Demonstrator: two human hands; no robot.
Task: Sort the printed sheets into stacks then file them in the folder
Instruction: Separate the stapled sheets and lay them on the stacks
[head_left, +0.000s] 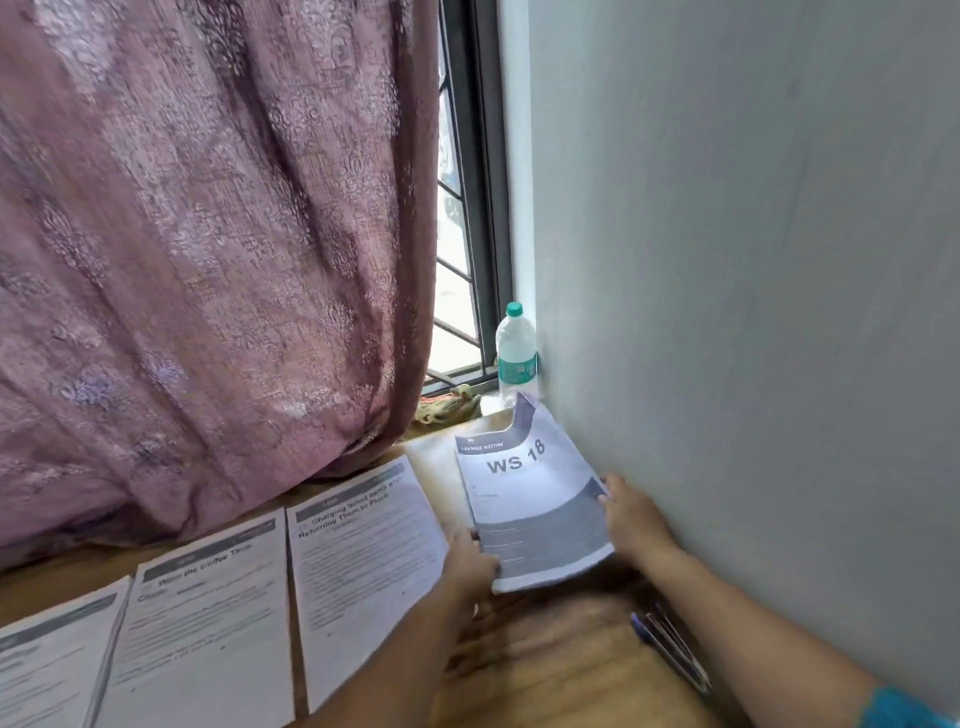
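Up against the grey wall (753, 260), both hands hold a stack of printed sheets (530, 499) whose top page reads "WS 18" under a "LIVING ROOM" header. The left hand (470, 564) pinches the stack's near left corner, thumb on top; the right hand (631, 517) grips its right edge, fingers curled round it. The stack's far end curls upward near a capped water bottle (516, 353) standing in the corner by the window (457, 249). To the left, three more printed sheets lie side by side on the wooden table (561, 670): one headed "Charging Small Items" (363, 571), one about a coffee table (208, 629), and one cut off at the frame's edge (47, 665). Pens (670, 649) lie beside the right forearm. A mauve curtain (208, 234) hangs behind.
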